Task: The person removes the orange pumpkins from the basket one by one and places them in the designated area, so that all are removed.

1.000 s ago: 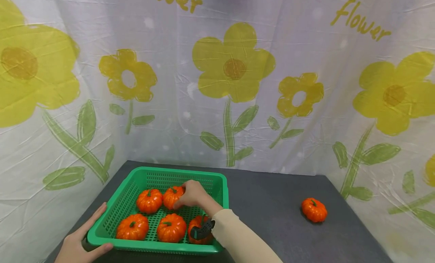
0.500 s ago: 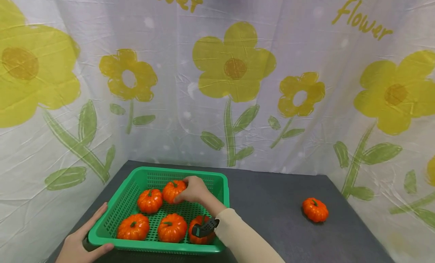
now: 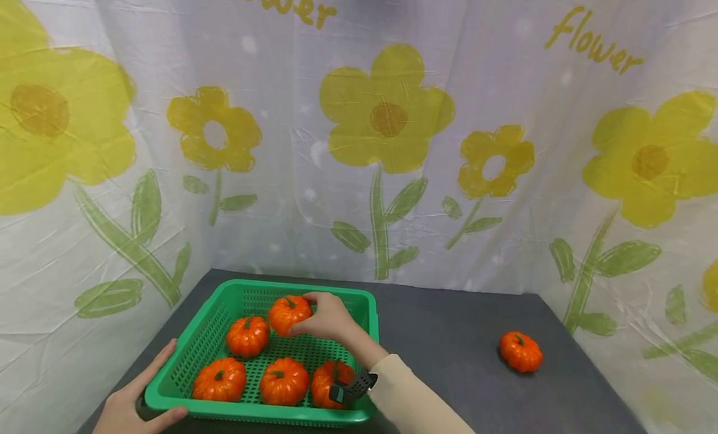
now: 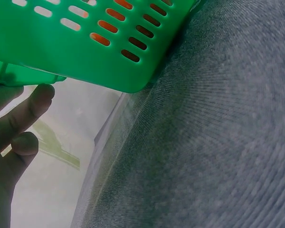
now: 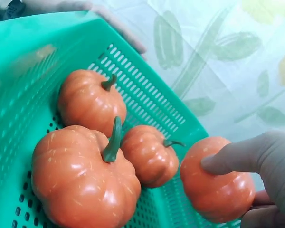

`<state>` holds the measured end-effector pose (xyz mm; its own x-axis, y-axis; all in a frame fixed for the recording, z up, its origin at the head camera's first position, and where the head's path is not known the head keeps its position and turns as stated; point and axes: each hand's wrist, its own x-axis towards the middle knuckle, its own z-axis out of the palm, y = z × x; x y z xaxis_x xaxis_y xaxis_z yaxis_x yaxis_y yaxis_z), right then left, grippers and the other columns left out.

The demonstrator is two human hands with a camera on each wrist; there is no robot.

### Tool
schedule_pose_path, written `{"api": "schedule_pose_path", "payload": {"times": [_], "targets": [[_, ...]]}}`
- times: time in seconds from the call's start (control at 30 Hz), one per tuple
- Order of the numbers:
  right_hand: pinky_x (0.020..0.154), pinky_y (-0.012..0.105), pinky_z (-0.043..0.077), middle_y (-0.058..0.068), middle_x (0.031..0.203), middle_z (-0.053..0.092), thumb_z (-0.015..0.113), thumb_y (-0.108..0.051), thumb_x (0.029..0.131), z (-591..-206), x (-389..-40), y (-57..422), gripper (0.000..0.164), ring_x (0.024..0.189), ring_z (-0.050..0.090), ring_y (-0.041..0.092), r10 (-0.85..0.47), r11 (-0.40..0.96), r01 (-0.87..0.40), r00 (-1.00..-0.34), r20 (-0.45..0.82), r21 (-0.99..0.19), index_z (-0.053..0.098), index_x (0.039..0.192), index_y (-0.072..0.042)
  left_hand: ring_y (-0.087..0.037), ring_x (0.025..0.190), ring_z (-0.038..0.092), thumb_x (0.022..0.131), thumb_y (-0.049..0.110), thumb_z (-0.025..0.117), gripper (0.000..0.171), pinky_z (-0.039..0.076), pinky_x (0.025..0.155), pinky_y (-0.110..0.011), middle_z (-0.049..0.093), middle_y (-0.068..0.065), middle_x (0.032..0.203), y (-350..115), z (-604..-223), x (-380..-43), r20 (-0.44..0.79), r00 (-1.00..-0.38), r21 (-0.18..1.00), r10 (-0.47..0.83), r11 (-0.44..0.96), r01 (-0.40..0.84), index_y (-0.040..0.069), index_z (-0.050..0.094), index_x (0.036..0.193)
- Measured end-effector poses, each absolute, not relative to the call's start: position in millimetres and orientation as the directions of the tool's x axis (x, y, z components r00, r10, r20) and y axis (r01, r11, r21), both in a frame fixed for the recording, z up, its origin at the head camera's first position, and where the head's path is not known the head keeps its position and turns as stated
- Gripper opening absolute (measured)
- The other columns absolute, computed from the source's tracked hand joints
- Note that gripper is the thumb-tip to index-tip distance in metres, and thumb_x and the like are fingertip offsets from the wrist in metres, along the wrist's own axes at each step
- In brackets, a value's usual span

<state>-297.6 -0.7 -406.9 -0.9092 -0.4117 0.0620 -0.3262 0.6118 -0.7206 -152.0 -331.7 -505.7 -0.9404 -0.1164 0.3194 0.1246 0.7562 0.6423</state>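
A green plastic basket (image 3: 263, 411) holds several small orange pumpkins with green stems. My right hand (image 3: 332, 320) pinches one pumpkin (image 3: 288, 315) between thumb and fingers, inside the basket near its back. The right wrist view shows the thumb pressed on that pumpkin's (image 5: 213, 187) side, with other pumpkins (image 5: 85, 178) beside it. At the basket's front left corner is my left hand (image 3: 131, 396), thumb along the front rim and fingers stretched along the left side. In the left wrist view its fingers (image 4: 31, 109) look only slightly bent, near the rim.
One more pumpkin (image 3: 520, 352) sits on the dark grey table (image 3: 443, 340), to the right of the basket. A white curtain (image 3: 291, 191) with yellow flowers surrounds the table at the back and sides. A black watch-like band (image 3: 353, 389) is on the right wrist.
My right hand has lifted the pumpkin a little and shifted it slightly to the right, away from its neighbour. My left hand has stayed at the basket corner.
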Motion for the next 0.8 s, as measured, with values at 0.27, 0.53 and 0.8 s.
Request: {"api": "schedule_pose_path", "payload": {"times": [0.27,0.53,0.8], "targets": [[0.094,0.042,0.059,0.009,0.137,0.069,0.091,-0.033,0.082,-400.4,-292.7,14.0,0.076,0.122,0.066,0.029,-0.429,0.586,-0.379,-0.895,0.123,-0.716,0.062,0.148,-0.006,0.025,0.106,0.040,0.083,0.041,0.091,0.103,0.049,0.076,-0.025,0.024,0.055,0.130,-332.6,-504.9,-152.8,0.300,-0.946,0.647,-0.120,0.755,0.109,0.035,0.033,0.168],[0.098,0.044,0.058,0.010,0.142,0.067,0.089,-0.038,0.085,-397.5,-285.0,20.6,0.076,0.127,0.064,0.031,-0.440,0.569,-0.418,-0.882,0.168,-0.708,0.062,0.147,-0.006,0.022,0.104,0.045,0.083,0.041,0.091,0.104,0.050,0.075,-0.025,0.026,0.053,0.129,-333.6,-505.6,-153.3,0.299,-0.946,0.646,-0.122,0.756,0.107,0.033,0.033,0.168],[0.097,0.042,0.058,0.008,0.139,0.069,0.089,-0.035,0.086,-394.2,-277.0,27.3,0.073,0.126,0.065,0.031,-0.453,0.531,-0.454,-0.866,0.213,-0.716,0.062,0.148,-0.007,0.016,0.099,0.054,0.084,0.043,0.090,0.104,0.051,0.074,-0.023,0.042,0.035,0.132,-334.8,-506.1,-151.7,0.263,-0.957,0.652,-0.123,0.753,0.082,0.031,0.032,0.169]]}}
